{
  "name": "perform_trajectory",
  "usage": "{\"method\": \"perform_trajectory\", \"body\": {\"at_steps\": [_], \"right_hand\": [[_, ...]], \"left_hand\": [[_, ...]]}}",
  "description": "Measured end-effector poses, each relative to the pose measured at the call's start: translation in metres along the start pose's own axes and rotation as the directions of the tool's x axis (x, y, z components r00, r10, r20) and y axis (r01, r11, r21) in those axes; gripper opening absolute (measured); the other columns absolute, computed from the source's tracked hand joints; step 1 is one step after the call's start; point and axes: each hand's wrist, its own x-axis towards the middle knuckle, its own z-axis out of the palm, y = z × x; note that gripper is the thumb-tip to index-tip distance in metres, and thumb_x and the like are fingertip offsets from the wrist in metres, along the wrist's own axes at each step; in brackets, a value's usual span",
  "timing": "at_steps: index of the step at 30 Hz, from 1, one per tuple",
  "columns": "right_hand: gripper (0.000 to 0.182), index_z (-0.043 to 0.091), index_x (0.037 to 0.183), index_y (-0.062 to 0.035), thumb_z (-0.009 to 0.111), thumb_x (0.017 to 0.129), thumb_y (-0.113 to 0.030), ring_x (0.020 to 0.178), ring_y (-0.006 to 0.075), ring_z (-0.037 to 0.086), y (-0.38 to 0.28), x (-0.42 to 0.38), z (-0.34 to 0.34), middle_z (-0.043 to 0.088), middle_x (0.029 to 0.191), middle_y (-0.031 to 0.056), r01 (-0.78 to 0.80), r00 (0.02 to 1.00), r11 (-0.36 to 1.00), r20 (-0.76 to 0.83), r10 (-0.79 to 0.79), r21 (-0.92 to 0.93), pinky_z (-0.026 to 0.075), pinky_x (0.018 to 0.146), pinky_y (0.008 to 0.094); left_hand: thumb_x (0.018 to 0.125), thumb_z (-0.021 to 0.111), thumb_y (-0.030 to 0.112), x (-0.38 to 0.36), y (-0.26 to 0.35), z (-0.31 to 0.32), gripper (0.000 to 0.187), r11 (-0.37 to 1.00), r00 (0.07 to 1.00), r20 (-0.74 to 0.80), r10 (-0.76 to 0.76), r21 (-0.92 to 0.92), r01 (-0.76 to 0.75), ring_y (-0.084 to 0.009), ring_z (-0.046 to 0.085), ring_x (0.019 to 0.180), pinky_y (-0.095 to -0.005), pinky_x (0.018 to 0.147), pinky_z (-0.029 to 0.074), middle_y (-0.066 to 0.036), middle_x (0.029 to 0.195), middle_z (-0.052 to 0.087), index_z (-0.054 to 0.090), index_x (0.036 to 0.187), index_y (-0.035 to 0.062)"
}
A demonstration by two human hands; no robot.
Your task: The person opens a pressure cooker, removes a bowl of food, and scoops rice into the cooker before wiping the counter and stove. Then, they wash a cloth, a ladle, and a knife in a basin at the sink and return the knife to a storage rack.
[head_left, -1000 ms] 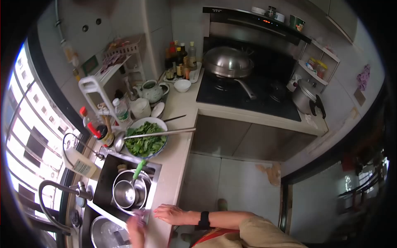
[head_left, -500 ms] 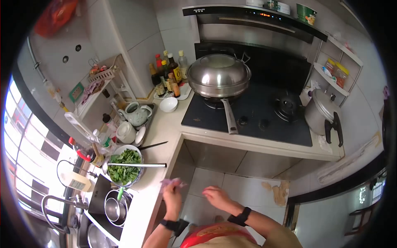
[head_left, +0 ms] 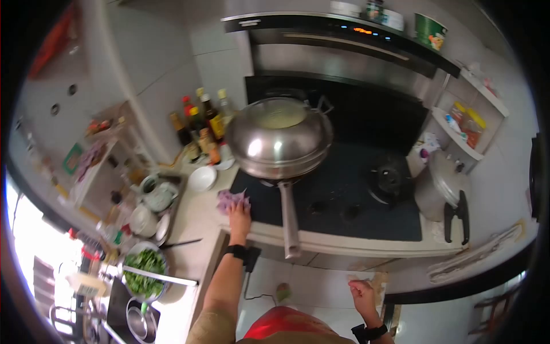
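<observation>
My left hand (head_left: 239, 218) presses a purple cloth (head_left: 231, 200) onto the counter at the left front corner of the black stove (head_left: 355, 200). The fingers are bent over the cloth. To the right, my right hand (head_left: 363, 295) hangs in front of the counter, fingers curled in and nothing seen in them. Right of the cloth, a lidded steel wok (head_left: 278, 140) sits on the left burner, its handle (head_left: 289, 221) pointing toward me. A small white bowl (head_left: 202, 179) stands on the counter left of the cloth.
Sauce bottles (head_left: 212, 120) stand behind the bowl. At the left are a teapot (head_left: 157, 195), a bowl of greens (head_left: 143, 275) with a metal utensil across it, and a sink with steel pots (head_left: 141, 322). A pressure cooker (head_left: 441, 189) stands right of the stove.
My left hand has moved forward with the cloth, down onto the counter by the stove. My right hand has moved right, away from the left. The view has shifted.
</observation>
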Motion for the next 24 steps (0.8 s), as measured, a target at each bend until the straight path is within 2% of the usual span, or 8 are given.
{"method": "perform_trajectory", "body": {"at_steps": [3,6,7,9,14,17,19,24], "right_hand": [[0.012,0.061,0.084,-0.0046,0.057,0.073,0.0,0.074,0.0271,0.059,0.01,0.021,-0.008,0.061,0.081,0.0135,-0.106,0.994,0.994,0.017,0.106,-0.015,0.048,0.062,0.0319],[0.013,0.06,0.087,-0.0056,0.056,0.075,-0.003,0.074,0.0268,0.059,0.019,0.048,0.009,0.061,0.083,0.0126,0.018,1.0,1.0,0.007,-0.018,-0.014,0.048,0.063,0.0315],[0.014,0.06,0.088,-0.0062,0.055,0.075,-0.004,0.075,0.0274,0.059,0.016,0.056,0.015,0.06,0.085,0.0121,-0.036,0.998,0.999,0.061,0.035,0.015,0.048,0.064,0.0322],[0.015,0.059,0.09,-0.0067,0.055,0.076,-0.006,0.075,0.0279,0.058,0.007,0.075,0.026,0.06,0.087,0.0116,-0.093,0.993,0.994,0.081,0.088,0.052,0.047,0.065,0.0329],[0.015,0.059,0.091,-0.0066,0.052,0.078,-0.009,0.082,0.0289,0.057,-0.009,0.119,0.009,0.059,0.091,0.0107,0.088,0.98,0.994,0.175,-0.098,0.063,0.047,0.071,0.0351],[0.016,0.059,0.092,-0.0063,0.052,0.077,-0.008,0.085,0.0284,0.056,0.002,0.137,-0.022,0.059,0.09,0.0105,0.128,0.984,0.989,0.116,-0.136,0.072,0.046,0.073,0.0347],[0.016,0.06,0.09,-0.0058,0.053,0.076,-0.006,0.084,0.0283,0.057,0.012,0.142,-0.048,0.06,0.091,0.0103,0.131,0.985,0.988,0.103,-0.139,0.08,0.046,0.073,0.0346],[0.019,0.061,0.085,-0.0044,0.055,0.068,-0.001,0.086,0.0276,0.056,0.061,0.14,-0.116,0.059,0.092,0.0098,0.211,0.973,0.964,-0.058,-0.222,-0.16,0.046,0.074,0.0358]], "left_hand": [[0.082,0.045,0.018,-0.013,0.02,0.028,0.036,0.968,0.993,0.045,0.112,0.222,-0.119,-0.0387,0.032,0.118,-0.0511,0.096,0.025,-0.02,0.125,0.04,0.047,0.114,0.0015],[0.081,0.046,0.016,-0.033,0.043,0.034,0.036,0.947,0.936,0.163,0.311,0.036,-0.321,-0.0344,0.032,0.12,-0.0466,0.098,0.025,-0.019,0.127,0.039,0.047,0.113,0.0005],[0.078,0.049,0.012,-0.042,0.05,0.046,0.036,0.911,0.961,0.168,0.221,-0.388,-0.142,-0.0309,0.041,0.112,-0.0447,0.093,0.032,-0.016,0.121,0.045,0.048,0.113,0.0017],[0.07,0.046,-0.01,-0.054,0.116,0.012,0.034,0.899,0.9,0.084,0.427,-0.142,-0.414,-0.0288,0.049,0.101,-0.0343,0.089,0.035,-0.016,0.096,0.057,0.057,0.1,0.0014],[0.077,0.054,0.0,-0.052,0.148,0.043,0.016,0.789,0.978,0.183,-0.098,-0.585,0.188,-0.0149,0.053,0.063,-0.0249,0.061,0.043,-0.008,0.074,0.059,0.06,0.091,-0.0001],[0.078,0.052,0.001,-0.031,0.201,0.039,0.024,0.815,0.998,-0.061,-0.027,-0.579,-0.013,-0.0222,0.055,0.085,-0.0308,0.076,0.044,-0.014,0.097,0.056,0.055,0.102,-0.001],[0.077,0.054,0.002,-0.016,0.227,0.054,0.035,0.923,0.956,-0.145,0.257,-0.258,-0.287,-0.0381,0.043,0.107,-0.0408,0.091,0.035,-0.021,0.113,0.049,0.05,0.111,0.0005],[0.082,0.039,0.024,-0.017,0.227,0.141,0.045,0.863,0.793,0.58,0.186,0.289,-0.414,-0.0421,0.033,0.116,-0.0484,0.099,0.021,-0.027,0.122,0.04,0.044,0.118,-0.0037]]}}
